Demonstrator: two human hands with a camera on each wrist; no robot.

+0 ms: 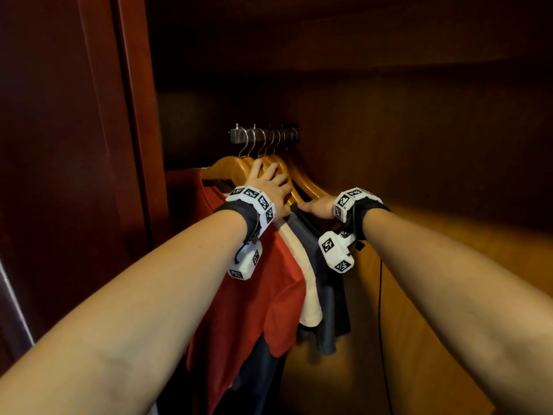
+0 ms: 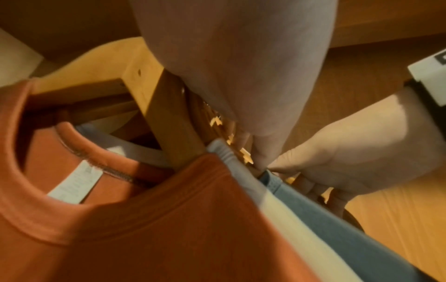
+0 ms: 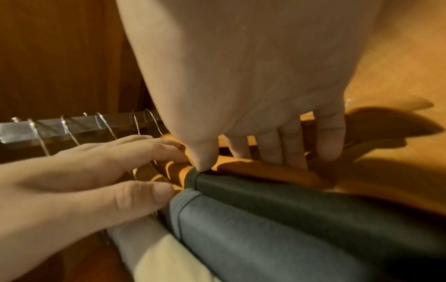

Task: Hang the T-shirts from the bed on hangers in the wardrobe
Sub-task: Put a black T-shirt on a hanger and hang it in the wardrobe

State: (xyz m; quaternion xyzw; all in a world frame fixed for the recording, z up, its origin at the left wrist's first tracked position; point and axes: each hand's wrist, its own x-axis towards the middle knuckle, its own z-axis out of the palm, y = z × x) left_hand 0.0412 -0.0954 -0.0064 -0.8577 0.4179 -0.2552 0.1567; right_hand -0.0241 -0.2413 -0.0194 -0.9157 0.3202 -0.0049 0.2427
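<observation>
Dark T-shirt (image 1: pixel 311 232) hung rightmost on wooden hangers (image 1: pixel 302 181), shoulders sloping toward viewer; right hand (image 1: pixel 318 206) nearer, fingers curled over its hanger arm; left hand (image 1: pixel 270 182) spread flat across neighbouring hanger tops.

rail (image 1: pixel 236 135) | wooden hangers (image 1: pixel 223 166) hooked on | T-shirts (image 1: pixel 263 292) hanging
</observation>
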